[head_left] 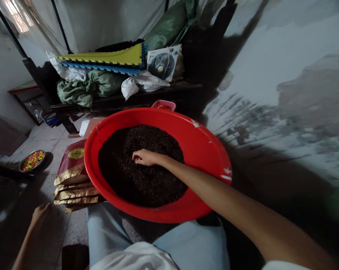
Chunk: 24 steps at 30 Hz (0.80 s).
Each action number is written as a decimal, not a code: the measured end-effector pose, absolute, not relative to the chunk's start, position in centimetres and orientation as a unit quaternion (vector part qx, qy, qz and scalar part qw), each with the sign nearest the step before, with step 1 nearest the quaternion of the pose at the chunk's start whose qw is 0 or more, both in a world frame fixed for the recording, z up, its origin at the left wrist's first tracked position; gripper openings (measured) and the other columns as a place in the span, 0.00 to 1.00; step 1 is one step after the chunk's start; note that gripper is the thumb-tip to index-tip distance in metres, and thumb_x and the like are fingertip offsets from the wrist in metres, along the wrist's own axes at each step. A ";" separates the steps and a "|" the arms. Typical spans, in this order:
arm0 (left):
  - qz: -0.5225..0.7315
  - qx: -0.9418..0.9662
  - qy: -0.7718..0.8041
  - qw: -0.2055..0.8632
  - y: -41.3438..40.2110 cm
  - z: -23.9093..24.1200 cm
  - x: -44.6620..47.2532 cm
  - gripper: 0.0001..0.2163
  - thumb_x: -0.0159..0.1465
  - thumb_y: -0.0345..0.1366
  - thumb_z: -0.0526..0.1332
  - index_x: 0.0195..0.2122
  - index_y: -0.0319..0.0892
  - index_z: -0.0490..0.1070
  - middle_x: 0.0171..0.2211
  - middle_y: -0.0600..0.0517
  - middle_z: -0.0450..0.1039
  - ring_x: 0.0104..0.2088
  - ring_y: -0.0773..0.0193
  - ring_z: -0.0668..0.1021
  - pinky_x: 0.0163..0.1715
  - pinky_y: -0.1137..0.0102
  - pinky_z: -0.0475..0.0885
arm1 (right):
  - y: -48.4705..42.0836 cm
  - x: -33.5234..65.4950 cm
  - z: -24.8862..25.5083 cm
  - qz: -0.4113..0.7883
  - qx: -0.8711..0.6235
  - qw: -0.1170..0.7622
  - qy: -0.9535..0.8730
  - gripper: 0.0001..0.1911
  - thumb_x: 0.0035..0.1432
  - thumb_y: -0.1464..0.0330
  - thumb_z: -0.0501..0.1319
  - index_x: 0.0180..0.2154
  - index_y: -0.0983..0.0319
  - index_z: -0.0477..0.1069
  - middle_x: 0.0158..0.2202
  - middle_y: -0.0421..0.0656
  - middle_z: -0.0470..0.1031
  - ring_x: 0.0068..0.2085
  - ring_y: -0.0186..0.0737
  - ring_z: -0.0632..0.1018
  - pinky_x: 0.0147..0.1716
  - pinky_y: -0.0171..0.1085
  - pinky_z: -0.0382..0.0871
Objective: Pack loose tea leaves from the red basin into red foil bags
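A large red plastic basin point(211, 157) stands in front of my knees. Dark, loose, seed-like material point(155, 183) fills its lower part; the exact kind cannot be made out. Over the middle of this material is my right hand point(144, 157), its fingers curled in and whatever they hold hidden. My left hand point(40, 213) hangs low at the left, away from the basin, with fingers curled; nothing can be made out in it. Between that hand and the basin lies a stack of burgundy and gold bags point(72, 161), close against the basin's left side.
A metal bowl point(32, 161) of brightly coloured small pieces sits on the tiled floor at left. Behind the basin, a dark bench point(183, 87) carries green sacks point(76, 90), yellow and blue foam mats point(107, 56) and a box fan point(164, 63). A pink container point(164, 104) touches the basin's far side.
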<state>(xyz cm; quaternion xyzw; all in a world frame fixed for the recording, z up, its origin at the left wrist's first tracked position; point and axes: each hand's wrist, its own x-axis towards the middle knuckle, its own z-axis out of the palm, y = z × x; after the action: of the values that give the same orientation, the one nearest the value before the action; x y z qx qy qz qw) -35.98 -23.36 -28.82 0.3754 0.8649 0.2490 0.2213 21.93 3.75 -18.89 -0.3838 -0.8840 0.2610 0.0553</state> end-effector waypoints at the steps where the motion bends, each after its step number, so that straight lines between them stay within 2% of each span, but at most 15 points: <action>1: 0.286 0.349 0.865 0.220 -22.7 -28.0 -36.1 0.24 0.44 0.63 0.63 0.24 0.44 0.71 0.20 0.48 0.72 0.26 0.50 0.79 0.25 0.64 0.69 | 3.8 22.0 -18.8 0.266 -0.384 0.053 -0.883 0.11 0.60 0.73 0.64 0.45 0.62 0.82 0.40 0.45 0.85 0.40 0.41 0.83 0.40 0.34 0.72; 5: 0.454 0.257 0.814 0.257 -20.1 -24.5 -34.8 0.18 0.49 0.48 0.66 0.35 0.39 0.75 0.28 0.47 0.78 0.28 0.60 0.80 0.29 0.71 0.74 | 3.8 22.3 -18.1 0.276 -0.379 0.063 -0.881 0.11 0.57 0.75 0.64 0.41 0.60 0.83 0.36 0.42 0.84 0.38 0.40 0.82 0.38 0.34 0.71; 7: 0.486 0.263 0.791 0.264 -18.9 -22.7 -33.7 0.17 0.55 0.48 0.65 0.37 0.38 0.74 0.32 0.46 0.80 0.28 0.62 0.81 0.29 0.72 0.75 | 3.8 22.4 -17.6 0.284 -0.373 0.076 -0.880 0.11 0.57 0.75 0.64 0.40 0.59 0.83 0.37 0.42 0.85 0.39 0.41 0.82 0.40 0.35 0.71; 11: 0.495 0.263 0.780 0.279 -16.5 -20.2 -31.7 0.20 0.67 0.52 0.60 0.41 0.35 0.74 0.44 0.39 0.81 0.34 0.61 0.83 0.31 0.72 0.77 | 3.7 22.8 -16.5 0.304 -0.356 0.109 -0.877 0.10 0.59 0.71 0.65 0.42 0.60 0.83 0.43 0.44 0.85 0.44 0.43 0.83 0.46 0.37 0.73; 15: 0.494 0.246 0.768 0.324 -14.5 -19.5 -30.4 0.20 0.71 0.49 0.58 0.46 0.34 0.76 0.47 0.40 0.81 0.35 0.64 0.82 0.33 0.73 0.77 | 3.7 23.4 -15.8 0.330 -0.347 0.128 -0.869 0.10 0.60 0.69 0.65 0.42 0.61 0.82 0.42 0.45 0.86 0.44 0.43 0.84 0.46 0.38 0.74; 18: 0.473 0.277 0.767 0.333 -13.6 -19.5 -29.9 0.22 0.65 0.52 0.64 0.47 0.36 0.77 0.42 0.44 0.81 0.35 0.62 0.80 0.31 0.73 0.75 | 3.8 23.6 -15.7 0.378 -0.348 0.138 -0.847 0.10 0.59 0.69 0.65 0.42 0.61 0.82 0.38 0.43 0.86 0.41 0.42 0.85 0.44 0.37 0.75; 24: 0.431 0.329 0.781 0.311 -13.2 -18.3 -29.0 0.33 0.43 0.60 0.73 0.40 0.37 0.78 0.32 0.51 0.78 0.32 0.65 0.75 0.29 0.74 0.69 | 4.2 23.5 -16.4 0.486 -0.372 0.186 -0.768 0.10 0.53 0.72 0.68 0.40 0.62 0.80 0.35 0.43 0.85 0.36 0.38 0.85 0.39 0.34 0.77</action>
<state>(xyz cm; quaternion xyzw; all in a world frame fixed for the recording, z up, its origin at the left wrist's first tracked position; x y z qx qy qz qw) -29.00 -13.15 -18.33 0.3292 0.7806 0.4305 0.3114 23.50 4.17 -16.43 -0.3722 -0.7684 0.4862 0.1862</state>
